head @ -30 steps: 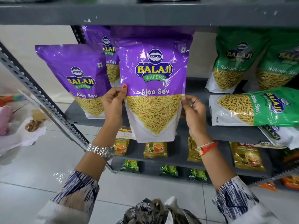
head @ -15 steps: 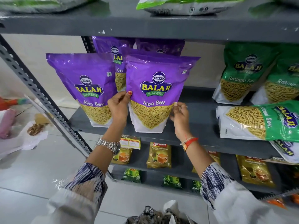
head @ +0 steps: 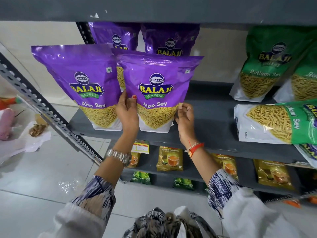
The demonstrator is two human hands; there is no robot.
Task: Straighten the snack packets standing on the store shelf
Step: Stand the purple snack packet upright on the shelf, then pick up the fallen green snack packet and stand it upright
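Note:
A purple Aloo Sev packet (head: 158,83) stands upright near the front edge of the grey shelf (head: 211,131). My left hand (head: 127,114) grips its lower left edge, thumb on the front. My right hand (head: 184,117) pinches its lower right edge with the fingertips. A second purple Aloo Sev packet (head: 80,79) stands upright just to the left, touching my left hand. Two more purple packets (head: 169,40) stand behind, partly hidden.
Green Ratlami Sev packets (head: 264,66) stand at the right, and one green packet (head: 274,122) lies flat on the shelf. Tea packets (head: 169,158) fill the lower shelf. A slotted metal upright (head: 42,107) slants at the left. Above runs another shelf board (head: 154,9).
The purple packet was held in the air in front of the shelf; it now stands on the shelf. Both hands stayed on its lower edges and moved forward with it.

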